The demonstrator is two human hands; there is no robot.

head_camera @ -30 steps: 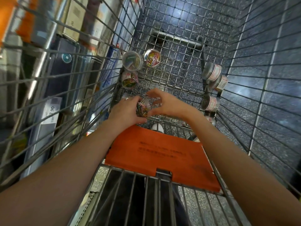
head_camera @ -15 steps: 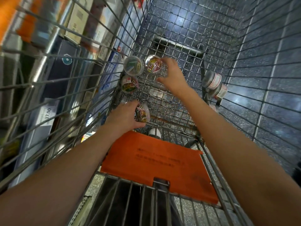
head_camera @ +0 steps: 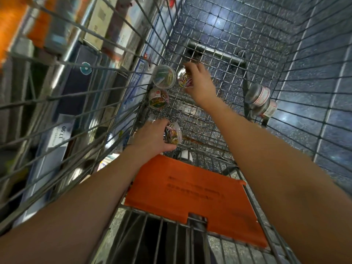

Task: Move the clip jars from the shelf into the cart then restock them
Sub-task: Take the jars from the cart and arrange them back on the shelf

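I look down into a wire cart (head_camera: 219, 96). My left hand (head_camera: 152, 137) grips a clear jar of coloured clips (head_camera: 173, 133) near the cart's near left corner. My right hand (head_camera: 199, 83) reaches further in, its fingers curled round a second clip jar (head_camera: 183, 80). Beside that jar stands a jar of coloured pegs (head_camera: 164, 76), and just nearer lies another clip jar (head_camera: 159, 99). Two labelled jars (head_camera: 261, 101) lie on their sides against the cart's right wall.
An orange child-seat flap (head_camera: 190, 195) lies folded at the cart's near end. Shelves with boxed goods and a price tag reading 17.90 (head_camera: 62, 133) show through the cart's left wall. Dark speckled floor tiles (head_camera: 323, 111) show under and to the right.
My right hand left the jar that both hands held, reached forward across the cart floor, and now closes on the far clip jar. My left hand kept its jar.
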